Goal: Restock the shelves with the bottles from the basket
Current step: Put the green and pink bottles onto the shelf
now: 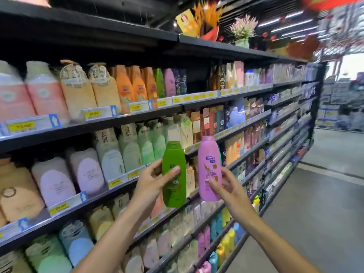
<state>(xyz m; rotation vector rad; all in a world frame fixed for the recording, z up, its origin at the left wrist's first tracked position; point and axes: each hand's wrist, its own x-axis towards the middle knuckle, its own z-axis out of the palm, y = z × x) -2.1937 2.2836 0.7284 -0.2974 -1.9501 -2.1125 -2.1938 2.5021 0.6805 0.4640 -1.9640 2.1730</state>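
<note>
My left hand [151,183] grips a green shampoo bottle [174,174], held upright in front of the shelves at mid height. My right hand [226,191] grips a pink Rejoice bottle [208,168], also upright, just right of the green one. The two bottles stand side by side with a small gap between them. On the upper shelf [177,104] a green bottle [159,82] and a pink bottle [169,82] of the same kind stand next to orange ones. A dark gap [197,79] shows right of them. The basket is not in view.
Long black shelving [137,119] runs from the left to the far right, packed with pump bottles and shampoo, with yellow price tags on the rails. The grey aisle floor [315,203] lies open on the right. Artificial flowers [243,28] stand on top.
</note>
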